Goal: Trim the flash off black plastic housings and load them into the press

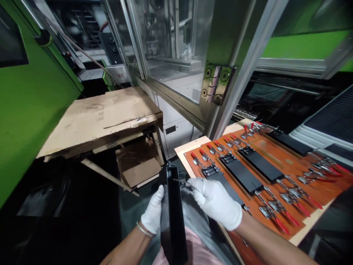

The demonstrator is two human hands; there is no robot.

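Long, open, trough-shaped black housing (174, 221) held above the person's lap, beside the left edge of an orange rectangular fixture board (296, 186); its far end is raised toward the right hand. The left hand (153, 211), in a white knitted glove, grips the housing's left wall, thumb uppermost and the other fingers largely hidden; a pale bangle (145, 229) encircles the wrist. The right hand (217, 202), likewise white-gloved, pinches a thin dark metal rod (179, 180) between thumb and fingers, the rod's tip crossing the right wall near the far end of the housing. Whether the tip touches the inside cannot be told.

The fixture board lies on a larger pale wooden panel (299, 237), which shows beyond its far left corner and along its near edge. Steel toggle clamps with red handles stand in two rows, one (212, 149) along the board's far edge, the other (292, 200) along the near edge. Flat black rectangular plates (241, 173) lie between the rows; the one nearest the board's left edge is partly covered by the right hand.

At left, brown cardboard sheets (110, 110) cover a table; below its right corner sits a cardboard box (140, 158).
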